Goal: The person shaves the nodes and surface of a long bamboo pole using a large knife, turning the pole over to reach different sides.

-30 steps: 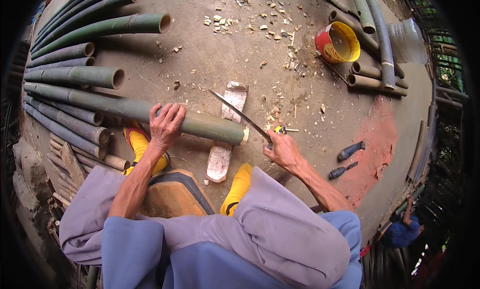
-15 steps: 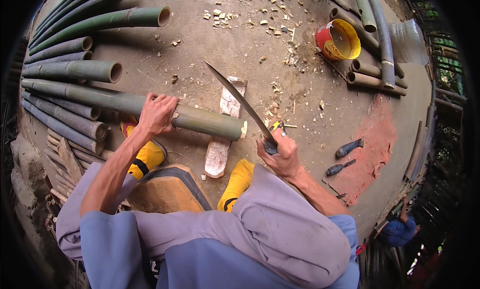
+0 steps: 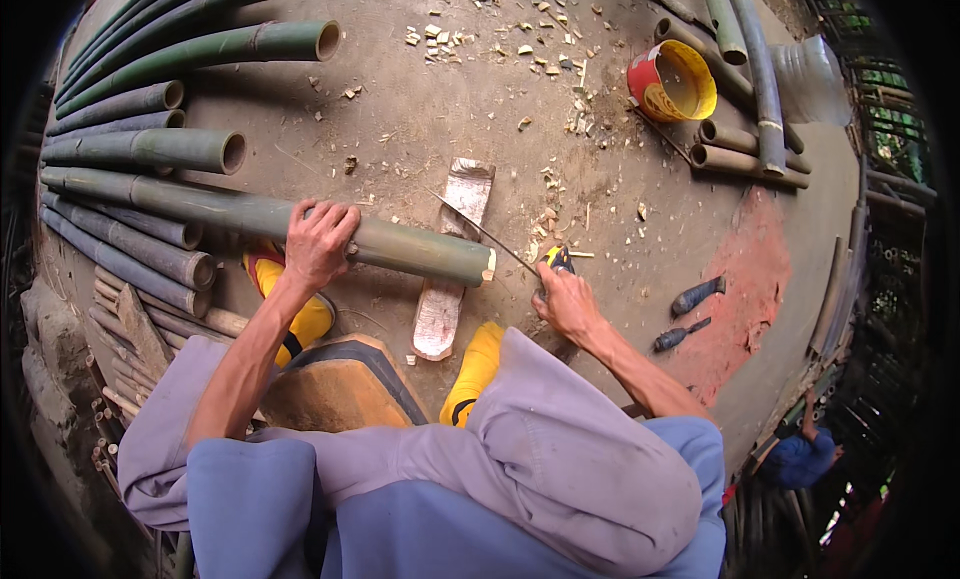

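Note:
A thick green bamboo pole [image 3: 420, 251] reaches in from the left, its cut end resting across a pale wooden block [image 3: 437, 319] on the ground. My left hand [image 3: 320, 243] is closed over the top of the pole, some way back from that end. In my right hand [image 3: 566, 303] is a machete [image 3: 490, 234], gripped at the handle, which my fingers mostly hide. Its blade appears nearly edge-on and slants up and left past the pole's end. Whether the blade touches the bamboo I cannot tell.
More bamboo poles [image 3: 200, 57] lie along the left. A red and yellow bucket [image 3: 672, 82] stands at the back right beside further poles. Two dark-handled tools [image 3: 698, 297] lie near a reddish patch at right. Wood chips litter the ground. Another person in blue [image 3: 803, 459] is at the lower right.
The machete has swung down toward the pole's end, its blade turning from broadside to nearly edge-on. My right hand has shifted slightly lower. The left hand keeps its hold on the pole.

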The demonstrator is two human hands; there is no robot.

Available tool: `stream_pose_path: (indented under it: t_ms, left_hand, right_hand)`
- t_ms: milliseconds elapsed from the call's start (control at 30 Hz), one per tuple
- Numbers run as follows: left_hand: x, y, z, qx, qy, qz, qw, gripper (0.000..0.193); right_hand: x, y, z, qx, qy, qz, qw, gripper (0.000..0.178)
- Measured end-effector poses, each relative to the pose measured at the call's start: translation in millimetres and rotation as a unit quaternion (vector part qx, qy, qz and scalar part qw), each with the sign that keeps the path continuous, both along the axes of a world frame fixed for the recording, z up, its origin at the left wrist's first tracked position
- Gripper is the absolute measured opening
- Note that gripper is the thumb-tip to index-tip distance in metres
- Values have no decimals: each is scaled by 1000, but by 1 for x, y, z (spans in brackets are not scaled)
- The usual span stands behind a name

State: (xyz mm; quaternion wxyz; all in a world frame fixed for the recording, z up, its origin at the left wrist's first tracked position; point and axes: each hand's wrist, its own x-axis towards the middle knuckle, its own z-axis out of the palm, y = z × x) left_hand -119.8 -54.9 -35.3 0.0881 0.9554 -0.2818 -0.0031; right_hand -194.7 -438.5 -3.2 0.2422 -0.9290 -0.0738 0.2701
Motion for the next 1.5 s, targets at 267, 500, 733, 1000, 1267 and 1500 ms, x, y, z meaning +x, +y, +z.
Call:
stream_pose_path:
  t_ms: [267,500,733,1000,1267,1500]
  left_hand:
    - [-9,1,-10,-21,-57,13,998,54]
    - [-9,-1,-10,-19,-84,17,996,53]
    - [-14,6,-22,-24,-114,10,993,56]
    - [-10,-7,6,-30,-98,0,995,62]
    - [34,2,14,97,260,-41,960,69]
    - [5,7,1,35,72,-27,996,77]
  right_hand:
    - [3,2,7,121,-157,0,980,28]
    - [3,4,12,224,-199,-14,954,24]
    - [11,2,0,24,9,-3,1000,25]
    - [15,-2,-4,6,-36,32,999,25]
    - [6,4,1,243,-245,-5,939,25]
    - [-3,8,6,123,-100,-36,987,24]
